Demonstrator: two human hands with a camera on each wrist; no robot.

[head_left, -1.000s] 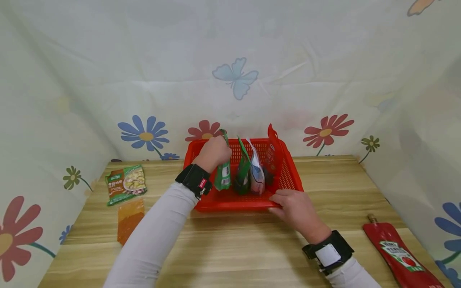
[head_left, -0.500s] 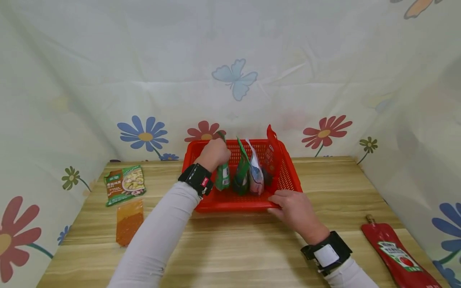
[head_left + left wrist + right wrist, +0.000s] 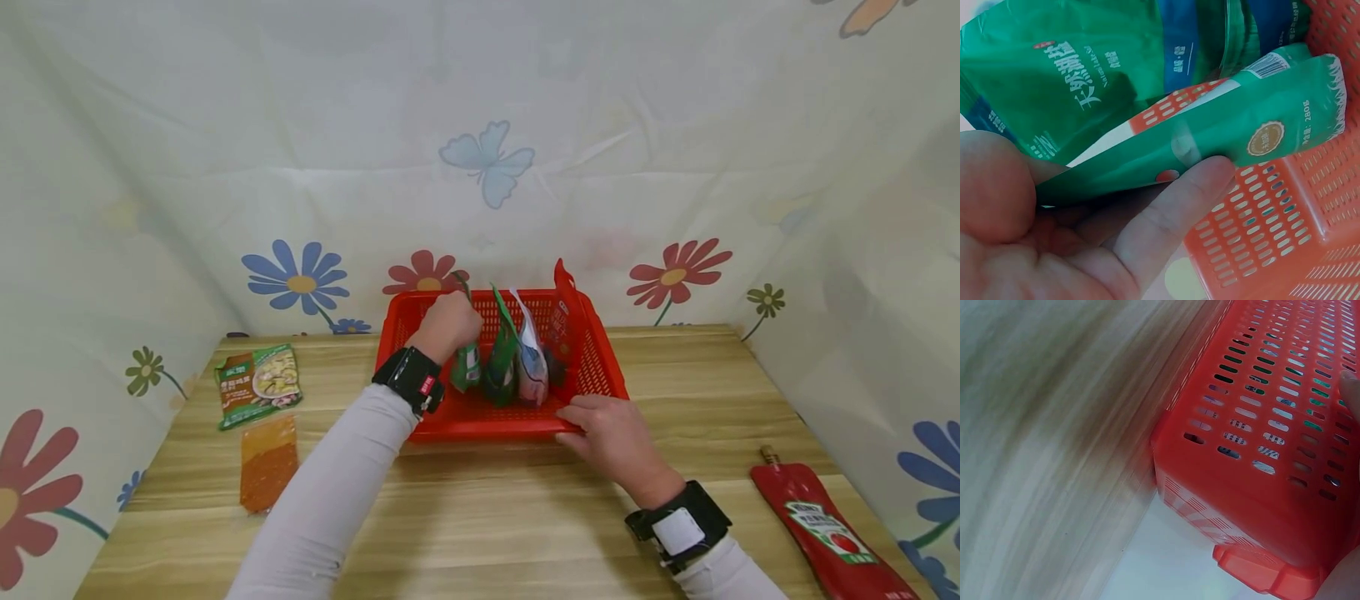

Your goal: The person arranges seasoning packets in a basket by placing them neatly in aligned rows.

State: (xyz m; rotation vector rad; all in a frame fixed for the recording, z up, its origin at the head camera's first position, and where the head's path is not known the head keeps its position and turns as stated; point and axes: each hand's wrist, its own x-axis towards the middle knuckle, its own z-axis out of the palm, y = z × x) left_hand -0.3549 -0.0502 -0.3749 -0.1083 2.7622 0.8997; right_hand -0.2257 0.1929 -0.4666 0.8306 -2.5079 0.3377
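Note:
In the head view my left hand [image 3: 450, 325] reaches into the red plastic basket [image 3: 487, 429] at its left side. It holds a flat green packet [image 3: 1210, 137] marked 280g, which stands on edge between thumb and fingers in the left wrist view. Right beside that packet is a green salt pouch [image 3: 1097, 81] with blue bands. A white and pink pouch [image 3: 532, 371] and a tall red bag [image 3: 567, 325] stand further right in the basket. My right hand [image 3: 615, 433] grips the basket's front rim near the right corner; its fingertip [image 3: 1350, 390] shows on the perforated wall.
Left of the basket lie a green soup-seasoning packet [image 3: 258, 385] and a clear packet of orange-brown powder [image 3: 268, 463]. A red Heinz ketchup pouch [image 3: 828, 529] lies at the right table edge. Flowered cloth [image 3: 487, 225] encloses the wooden table [image 3: 480, 533].
The green packet in my left hand has sunk slightly and tilted, its top leaning further left. My right hand stays on the basket rim.

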